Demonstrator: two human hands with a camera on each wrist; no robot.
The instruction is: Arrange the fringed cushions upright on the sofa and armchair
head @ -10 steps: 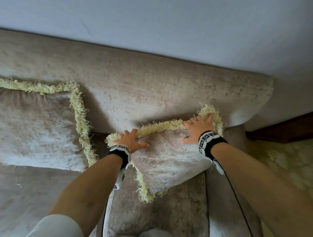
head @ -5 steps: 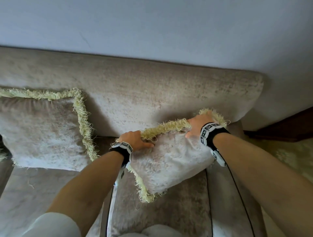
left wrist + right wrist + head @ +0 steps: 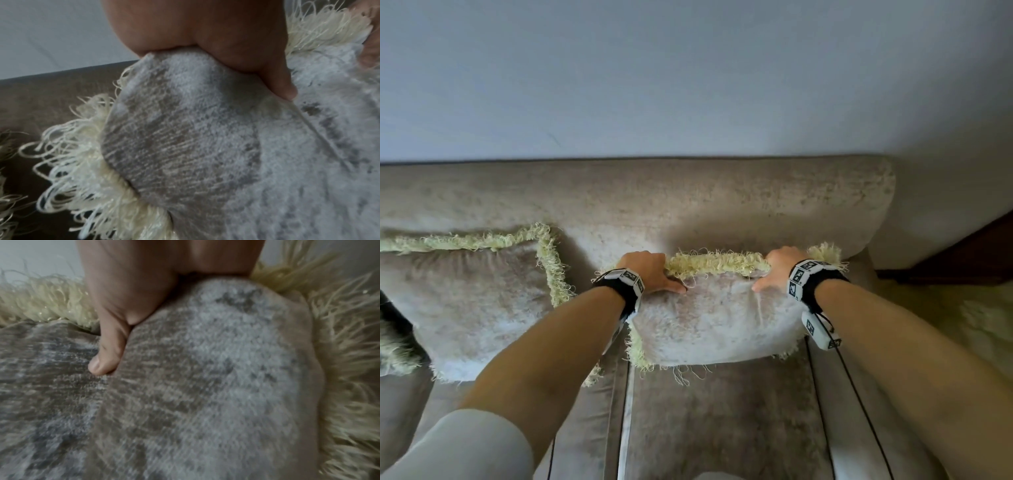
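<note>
A beige velvet cushion (image 3: 719, 325) with pale yellow fringe leans against the sofa backrest (image 3: 654, 205) at the sofa's right end. My left hand (image 3: 654, 274) grips its top left corner, thumb pressed on the front face. At the top right corner my right hand (image 3: 779, 269) holds it the same way. The left wrist view shows the cushion (image 3: 195, 146) under my thumb, and the right wrist view shows the cushion (image 3: 205, 369) pinched below my palm. A second fringed cushion (image 3: 469, 301) stands upright against the backrest to the left.
The seat (image 3: 715, 418) lies in front of the held cushion, and the sofa's right arm (image 3: 859, 394) runs beside it. A pale wall (image 3: 688, 85) rises behind the backrest. Dark wood furniture (image 3: 962, 257) stands at the right. Part of another fringed cushion (image 3: 393, 346) shows at the left edge.
Both hands went from lying on the tilted cushion to gripping its top corners. The cushion now stands squarer against the backrest, its top edge level.
</note>
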